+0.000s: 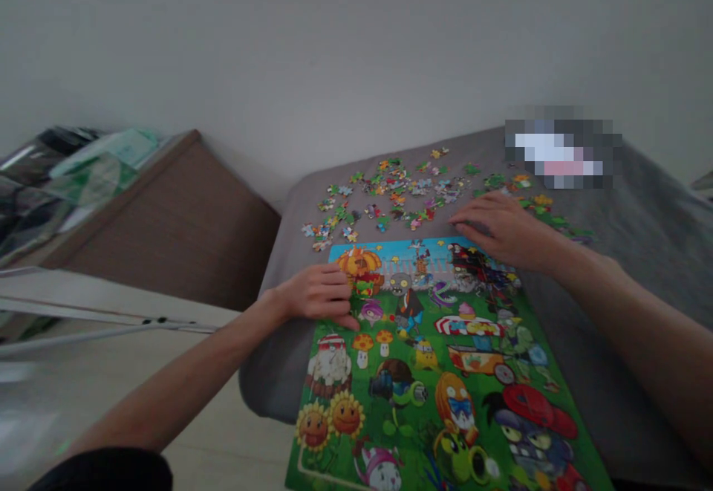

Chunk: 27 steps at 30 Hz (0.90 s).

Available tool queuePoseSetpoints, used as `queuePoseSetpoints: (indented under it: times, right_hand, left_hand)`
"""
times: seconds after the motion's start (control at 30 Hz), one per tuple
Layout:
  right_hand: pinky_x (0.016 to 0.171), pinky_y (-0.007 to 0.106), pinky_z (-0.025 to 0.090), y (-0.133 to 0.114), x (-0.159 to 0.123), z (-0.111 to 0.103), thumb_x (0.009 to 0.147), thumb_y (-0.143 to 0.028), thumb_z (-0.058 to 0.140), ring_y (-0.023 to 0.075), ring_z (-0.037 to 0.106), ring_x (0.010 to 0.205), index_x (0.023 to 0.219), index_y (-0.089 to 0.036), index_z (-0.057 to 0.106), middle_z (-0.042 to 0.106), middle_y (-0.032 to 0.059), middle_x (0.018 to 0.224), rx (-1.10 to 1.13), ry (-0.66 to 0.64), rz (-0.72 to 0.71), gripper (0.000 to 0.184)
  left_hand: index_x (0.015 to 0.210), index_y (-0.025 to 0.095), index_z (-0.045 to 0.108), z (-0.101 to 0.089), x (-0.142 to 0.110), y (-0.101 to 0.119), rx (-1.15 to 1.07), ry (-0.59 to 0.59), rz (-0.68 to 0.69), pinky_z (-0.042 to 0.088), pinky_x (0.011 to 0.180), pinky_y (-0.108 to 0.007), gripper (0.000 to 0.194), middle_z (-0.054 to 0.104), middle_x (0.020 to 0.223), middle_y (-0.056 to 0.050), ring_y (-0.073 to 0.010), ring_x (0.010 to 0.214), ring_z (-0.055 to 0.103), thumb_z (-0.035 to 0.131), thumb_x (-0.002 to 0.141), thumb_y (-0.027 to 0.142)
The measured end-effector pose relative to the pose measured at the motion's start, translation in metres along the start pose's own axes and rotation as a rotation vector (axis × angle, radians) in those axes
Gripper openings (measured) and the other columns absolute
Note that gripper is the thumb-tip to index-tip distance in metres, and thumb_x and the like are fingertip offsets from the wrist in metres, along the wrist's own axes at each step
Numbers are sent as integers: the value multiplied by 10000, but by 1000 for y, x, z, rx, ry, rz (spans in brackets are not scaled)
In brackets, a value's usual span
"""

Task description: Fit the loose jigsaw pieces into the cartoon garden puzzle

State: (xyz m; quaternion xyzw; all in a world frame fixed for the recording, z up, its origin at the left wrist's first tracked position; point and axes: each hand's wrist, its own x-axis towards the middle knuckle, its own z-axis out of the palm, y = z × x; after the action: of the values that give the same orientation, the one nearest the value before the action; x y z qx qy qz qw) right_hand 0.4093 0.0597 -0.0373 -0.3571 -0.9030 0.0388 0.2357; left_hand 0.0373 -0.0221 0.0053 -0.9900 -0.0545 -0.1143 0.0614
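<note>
The puzzle [426, 365] lies on the grey surface [272, 372], pieces [396, 198] scattered beyond it — left hand [320, 294] loosely curled at its left edge, right hand [498, 229] bent near its far-right corner — grasp of either unclear.

Prob. home rm: cartoon puzzle [412, 357] on grey cloth-covered surface [272, 372], brown cabinet [217, 216], plain wall [312, 45].

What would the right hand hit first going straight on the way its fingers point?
Probably the loose puzzle pieces just left of the fingertips of the right hand. Height above the grey surface is unclear, so it might pass over them.
</note>
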Motion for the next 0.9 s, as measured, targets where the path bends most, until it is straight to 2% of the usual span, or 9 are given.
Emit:
queuePoseSetpoints:
  times: [0.13, 0.27, 0.43, 0.53, 0.63, 0.7, 0.8, 0.83, 0.9]
  right_hand:
    - [967, 457, 485, 2, 0, 0, 1025, -340, 411, 289, 681, 1036, 1046, -216, 772, 791, 107, 1073, -5, -24, -15, 382]
    - [982, 467, 481, 2, 0, 0, 1014, -332, 421, 294, 682, 1036, 1048, -211, 775, 792, 114, 1073, -3, -35, -16, 376]
    - [981, 471, 482, 1, -1, -3, 1001, -309, 444, 297, 686, 1048, 1037, -213, 774, 791, 115, 1065, 18, -2, 2, 346]
    - [976, 481, 482, 0, -2, -5, 1001, -306, 450, 292, 691, 1044, 1041, -239, 771, 795, 99, 1068, 27, 13, 7, 330]
    - [974, 490, 483, 1, -3, -5, 1005, -312, 448, 291, 691, 1035, 1045, -256, 770, 798, 86, 1065, 33, 30, 11, 328]
    - [973, 499, 485, 3, -3, -3, 1005, -316, 443, 297, 690, 1025, 1050, -253, 771, 797, 90, 1059, 31, 32, 11, 336]
    - [965, 523, 488, 4, -4, 1, 1001, -315, 437, 314, 688, 1016, 1052, -250, 772, 796, 101, 1055, 35, 21, 11, 345]
    - [964, 530, 487, 5, -4, 2, 999, -316, 440, 318, 688, 1017, 1049, -255, 773, 796, 101, 1054, 41, 16, 12, 342]
    - [963, 538, 486, 5, -4, 4, 994, -319, 451, 322, 689, 1020, 1043, -267, 772, 795, 97, 1051, 55, 7, 21, 329]
  left_hand:
    - [692, 220, 564, -6, 4, 0, -31, -13, 56, 333, 563, -324, 319, 560, 633, 54, -126, 593, 501, 681, 988, 200]
    - [735, 237, 592, -2, 9, -5, -86, -60, 79, 376, 591, -315, 270, 579, 648, 59, -122, 618, 530, 676, 990, 220]
    - [695, 237, 567, 3, 5, -8, -94, -63, -25, 405, 609, -297, 326, 582, 639, 54, -128, 624, 529, 658, 1003, 294]
    - [759, 236, 596, -3, -3, -5, -73, -26, -169, 445, 666, -294, 291, 651, 724, 28, -146, 689, 569, 597, 1034, 332]
    - [924, 216, 634, -12, -11, 6, -41, 21, -399, 493, 823, -334, 243, 701, 883, -21, -175, 837, 624, 461, 1087, 268]
    - [1106, 219, 637, -17, -17, 19, -82, -3, -588, 494, 966, -390, 269, 703, 1063, -62, -208, 1030, 635, 432, 1104, 392]
    - [1448, 282, 506, -18, -27, 40, -226, -149, -828, 414, 1137, -530, 726, 556, 1442, -129, -323, 1354, 492, 539, 923, 783]
    - [1521, 308, 440, -17, -31, 46, -261, -200, -876, 379, 1165, -576, 873, 481, 1524, -140, -363, 1415, 427, 580, 846, 844]
    - [1585, 350, 358, -14, -40, 54, -294, -260, -934, 334, 1186, -636, 967, 384, 1605, -142, -408, 1478, 340, 640, 803, 844]
